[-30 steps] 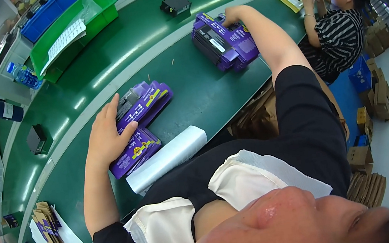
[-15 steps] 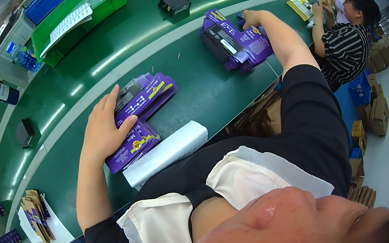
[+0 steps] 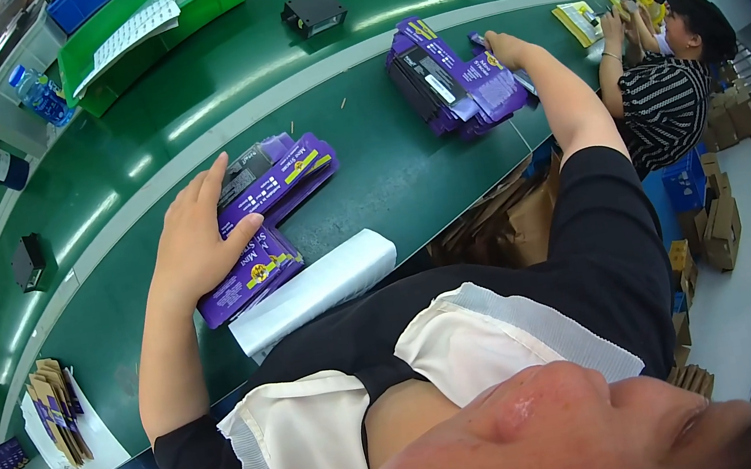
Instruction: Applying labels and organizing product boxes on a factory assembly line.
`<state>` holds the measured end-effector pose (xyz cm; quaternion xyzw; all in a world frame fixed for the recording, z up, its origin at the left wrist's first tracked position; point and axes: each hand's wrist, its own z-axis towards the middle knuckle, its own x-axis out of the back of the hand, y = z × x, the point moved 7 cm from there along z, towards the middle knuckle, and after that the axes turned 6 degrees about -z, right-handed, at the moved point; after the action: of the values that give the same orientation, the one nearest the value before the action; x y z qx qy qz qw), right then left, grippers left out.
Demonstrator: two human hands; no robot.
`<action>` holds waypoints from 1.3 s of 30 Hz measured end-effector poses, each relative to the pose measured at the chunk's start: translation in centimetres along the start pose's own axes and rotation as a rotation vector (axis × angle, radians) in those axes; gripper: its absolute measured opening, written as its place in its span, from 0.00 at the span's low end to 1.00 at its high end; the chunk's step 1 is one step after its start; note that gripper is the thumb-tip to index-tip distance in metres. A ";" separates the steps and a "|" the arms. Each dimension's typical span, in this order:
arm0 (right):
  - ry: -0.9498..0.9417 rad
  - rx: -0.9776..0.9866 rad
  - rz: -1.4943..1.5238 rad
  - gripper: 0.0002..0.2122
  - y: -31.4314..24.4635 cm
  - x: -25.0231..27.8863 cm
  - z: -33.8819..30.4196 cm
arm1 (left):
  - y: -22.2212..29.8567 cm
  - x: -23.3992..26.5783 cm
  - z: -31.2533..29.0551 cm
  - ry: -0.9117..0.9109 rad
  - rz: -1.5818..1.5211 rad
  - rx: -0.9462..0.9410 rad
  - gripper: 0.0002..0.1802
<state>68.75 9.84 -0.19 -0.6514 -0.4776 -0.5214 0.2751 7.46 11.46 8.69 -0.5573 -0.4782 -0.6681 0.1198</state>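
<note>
At nine o'clock, the left hand (image 3: 192, 240), grip wide, likely steadies purple cartons (image 3: 256, 277); at one-thirty, the right hand (image 3: 508, 51) touches another purple stack (image 3: 472, 84), grip unclear.

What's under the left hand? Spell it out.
Purple cards show along the right side of the left hand; whatever the hand itself covers cannot be seen.

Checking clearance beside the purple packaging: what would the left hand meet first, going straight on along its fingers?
Probably the pale strip on the green table; the left hand might pass above it, since depth is unclear.
</note>
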 end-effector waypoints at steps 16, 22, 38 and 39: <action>0.369 -0.025 0.017 0.20 -4.4 17.4 -7.7 | -0.4 0.5 0.3 0.007 0.010 -0.014 0.39; 0.207 0.041 0.039 0.22 -16.4 17.6 -11.5 | -0.1 0.8 0.6 0.019 0.013 -0.053 0.39; 0.087 -0.080 0.023 0.27 -21.7 10.3 -8.1 | -0.5 0.8 -0.2 0.048 -0.016 -0.048 0.38; 0.090 -0.085 0.030 0.29 -21.6 10.2 -8.1 | -0.6 0.7 -0.2 0.050 -0.008 -0.040 0.38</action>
<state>45.74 14.77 8.86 -0.6457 -0.4322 -0.5658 0.2761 6.71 11.87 9.02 -0.5409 -0.4639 -0.6916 0.1180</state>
